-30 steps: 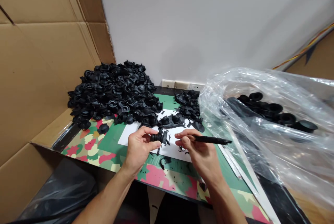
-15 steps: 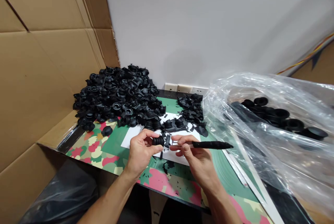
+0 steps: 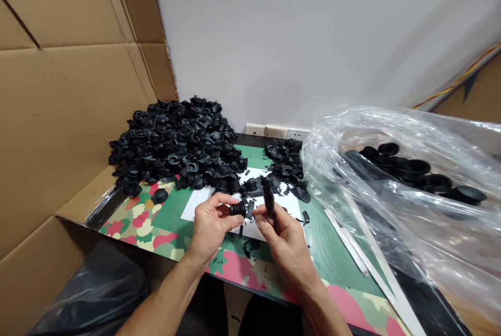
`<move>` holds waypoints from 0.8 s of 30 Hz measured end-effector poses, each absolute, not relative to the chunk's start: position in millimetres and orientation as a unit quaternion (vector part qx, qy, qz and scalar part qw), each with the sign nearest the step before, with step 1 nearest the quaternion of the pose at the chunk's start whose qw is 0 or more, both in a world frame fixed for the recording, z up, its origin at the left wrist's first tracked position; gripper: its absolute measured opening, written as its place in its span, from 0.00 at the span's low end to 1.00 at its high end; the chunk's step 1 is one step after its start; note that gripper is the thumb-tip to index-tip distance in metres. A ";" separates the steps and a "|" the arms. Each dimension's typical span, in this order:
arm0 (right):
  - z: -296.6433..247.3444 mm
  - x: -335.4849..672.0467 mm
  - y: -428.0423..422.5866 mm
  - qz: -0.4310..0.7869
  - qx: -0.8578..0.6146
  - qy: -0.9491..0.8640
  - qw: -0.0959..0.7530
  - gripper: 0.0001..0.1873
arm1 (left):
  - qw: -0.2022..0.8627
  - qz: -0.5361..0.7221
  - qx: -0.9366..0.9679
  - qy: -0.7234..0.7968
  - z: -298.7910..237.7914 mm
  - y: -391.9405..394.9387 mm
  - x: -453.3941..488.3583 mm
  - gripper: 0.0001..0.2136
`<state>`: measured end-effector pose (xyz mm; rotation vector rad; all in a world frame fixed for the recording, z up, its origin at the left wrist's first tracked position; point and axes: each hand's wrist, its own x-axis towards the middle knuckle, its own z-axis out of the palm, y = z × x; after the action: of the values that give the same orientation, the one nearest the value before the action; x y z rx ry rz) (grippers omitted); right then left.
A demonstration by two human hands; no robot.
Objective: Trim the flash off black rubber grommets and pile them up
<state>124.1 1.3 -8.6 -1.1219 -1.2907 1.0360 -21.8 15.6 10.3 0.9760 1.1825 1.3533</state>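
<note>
Between thumb and fingers, my left hand (image 3: 210, 225) pinches a small black ribbed rubber bellows (image 3: 237, 208) above a white sheet (image 3: 289, 202). Just to its right, my right hand (image 3: 282, 230) is closed around a slim tool with a black-wrapped handle (image 3: 269, 198), which now stands upright. The tool's working end is hidden by my fingers, and I cannot tell whether it touches the bellows. A dark scrap (image 3: 250, 208) shows between the two hands. Several more ribbed black pieces (image 3: 251, 186) lie on the sheet just beyond my hands.
A large heap of black rubber parts (image 3: 176, 143) rises at the back left beside a cardboard wall (image 3: 78, 91). Black trimmings (image 3: 287, 164) are piled back right. A clear plastic bag (image 3: 376, 122) holding black rubber pieces (image 3: 417, 168) covers the right side. White strips (image 3: 348, 242) lie before it.
My right hand has turned the tool from lying level, handle pointing right, to standing upright, and has shifted slightly left. My left hand still holds the bellows in nearly the same place.
</note>
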 end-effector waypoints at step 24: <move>-8.7 110.7 8.2 0.593 -0.450 -0.335 0.577 0.20 | 0.376 0.510 0.585 0.507 6.2 3.0 -10.3 0.15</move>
<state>110.7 8.2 -8.7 -1.0539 -0.7846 1.3870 -10.3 3.0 6.2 1.4966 1.2963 1.3047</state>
